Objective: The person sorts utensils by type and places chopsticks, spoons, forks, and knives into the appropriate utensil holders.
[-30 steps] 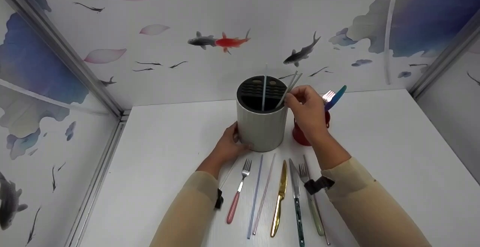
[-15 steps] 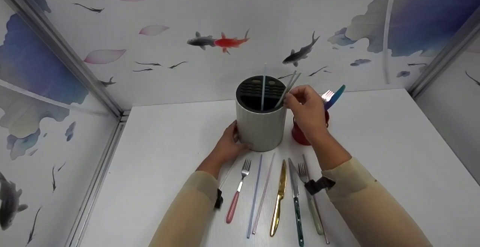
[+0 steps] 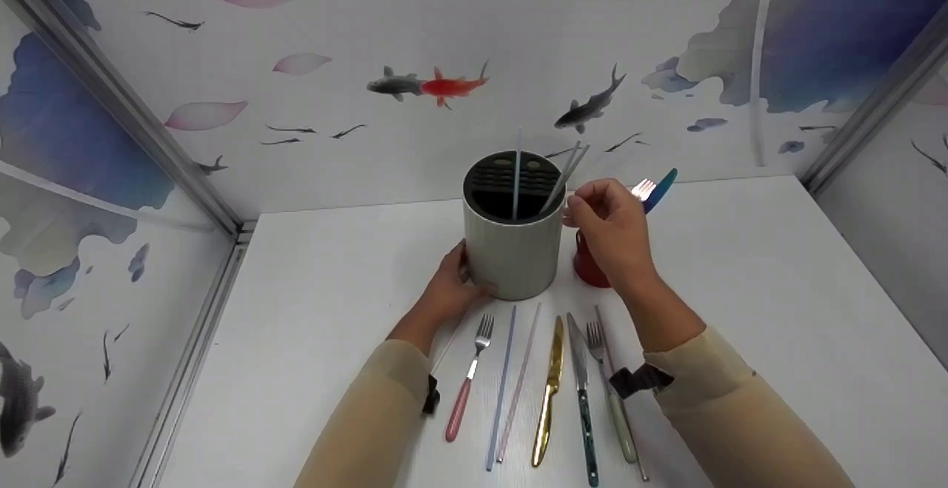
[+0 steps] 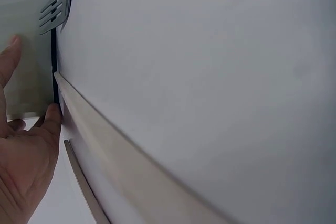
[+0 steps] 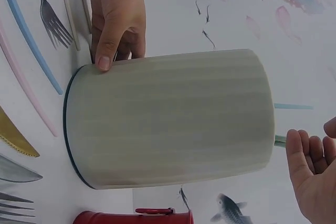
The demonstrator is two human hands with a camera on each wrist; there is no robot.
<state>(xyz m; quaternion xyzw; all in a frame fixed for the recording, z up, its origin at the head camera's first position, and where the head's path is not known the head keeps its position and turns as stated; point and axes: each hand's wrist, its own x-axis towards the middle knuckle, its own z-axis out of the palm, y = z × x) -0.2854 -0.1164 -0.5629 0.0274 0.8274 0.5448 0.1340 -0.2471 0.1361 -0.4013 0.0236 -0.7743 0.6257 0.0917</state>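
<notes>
A pale grey-green utensil holder (image 3: 512, 262) with a black slotted top stands upright at the middle of the table. My left hand (image 3: 452, 288) grips its base from the left; the right wrist view shows the thumb on the front wall. A bluish straw (image 3: 517, 169) stands in the holder's open slot. Two greyish straws (image 3: 566, 177) lean at the right side of that slot. Beside the rim is my right hand (image 3: 613, 225), loosely bent. In the right wrist view its fingers (image 5: 310, 148) are apart from the straws and the thumb is separate.
Behind the right hand a red cup (image 3: 590, 266) holds a fork and a teal-handled knife (image 3: 661, 190). In front lie a pink-handled fork (image 3: 459, 408), a blue straw (image 3: 501, 392), a pink straw (image 3: 521, 384), a gold knife (image 3: 548, 399), a green-handled knife (image 3: 585, 414) and a green-handled fork (image 3: 621, 421).
My right hand has drawn slightly right and down, off the leaning straws, which stay in the holder. The left hand keeps its hold on the base.
</notes>
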